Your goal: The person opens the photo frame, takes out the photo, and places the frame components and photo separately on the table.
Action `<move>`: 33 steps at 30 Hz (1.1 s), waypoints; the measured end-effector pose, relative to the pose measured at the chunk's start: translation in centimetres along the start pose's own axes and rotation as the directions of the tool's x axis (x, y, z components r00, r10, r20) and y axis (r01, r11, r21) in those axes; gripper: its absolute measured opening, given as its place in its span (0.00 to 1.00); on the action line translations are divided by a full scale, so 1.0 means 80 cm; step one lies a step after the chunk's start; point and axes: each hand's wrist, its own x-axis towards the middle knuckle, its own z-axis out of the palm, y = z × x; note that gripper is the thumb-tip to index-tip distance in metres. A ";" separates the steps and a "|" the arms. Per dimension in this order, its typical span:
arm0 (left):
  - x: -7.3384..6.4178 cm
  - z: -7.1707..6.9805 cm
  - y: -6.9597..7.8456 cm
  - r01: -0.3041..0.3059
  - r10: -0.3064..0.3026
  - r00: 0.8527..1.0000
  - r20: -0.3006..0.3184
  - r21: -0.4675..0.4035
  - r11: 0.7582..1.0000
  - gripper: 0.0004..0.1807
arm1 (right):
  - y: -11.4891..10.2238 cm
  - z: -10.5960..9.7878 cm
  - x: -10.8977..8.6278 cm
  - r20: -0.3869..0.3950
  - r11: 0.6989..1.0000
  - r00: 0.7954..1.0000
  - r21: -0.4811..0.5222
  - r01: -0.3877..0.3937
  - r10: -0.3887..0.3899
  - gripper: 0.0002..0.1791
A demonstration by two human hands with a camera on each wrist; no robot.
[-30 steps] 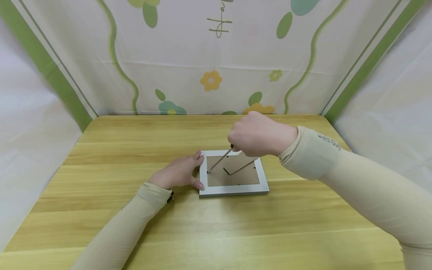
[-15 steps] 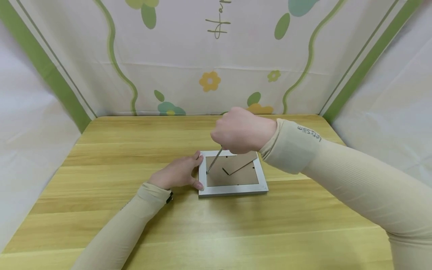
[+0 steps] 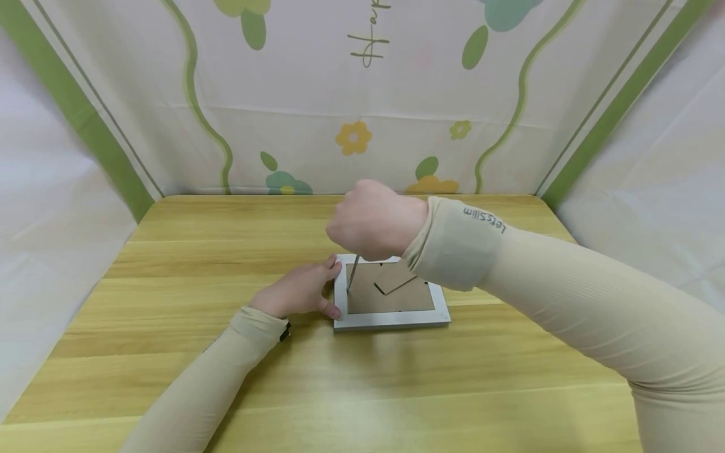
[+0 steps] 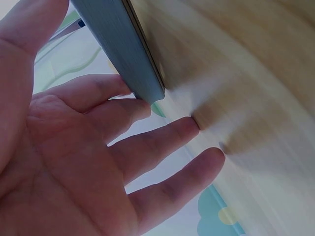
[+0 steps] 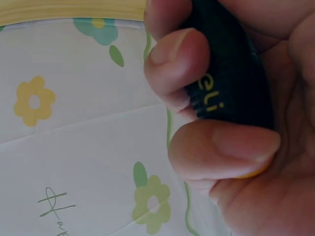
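A white picture frame (image 3: 396,319) lies face down on the wooden table, its brown backing board (image 3: 368,303) upward. My left hand (image 3: 297,289) steadies the frame's left side, thumb near the front corner and fingertips toward the back one. In the left wrist view its fingers are spread and fairly straight, some touching the frame's edge. My right hand (image 3: 374,220) grips a screwdriver by its dark handle (image 5: 234,73), fingers curled round it. The screwdriver's metal shaft (image 3: 354,274) slants down, with its tip at the small dark tab on the board's left edge.
A folding stand flap (image 3: 391,277) lies on the backing board, partly hidden by the right sleeve (image 3: 453,245). More small dark tabs (image 3: 381,264) sit along the board's edges. A floral cloth (image 3: 283,138) hangs behind the table (image 3: 283,390).
My right hand has swung left, bringing the screwdriver from a strong slant to nearly upright while its tip stays at the left tab. Left hand and frame have stayed put.
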 end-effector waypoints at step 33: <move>-0.003 -0.004 0.006 0.017 -0.018 1.000 0.019 0.029 0.999 0.59 | 0.021 -0.008 -0.022 0.169 0.982 0.984 0.167 -0.092 0.063 0.05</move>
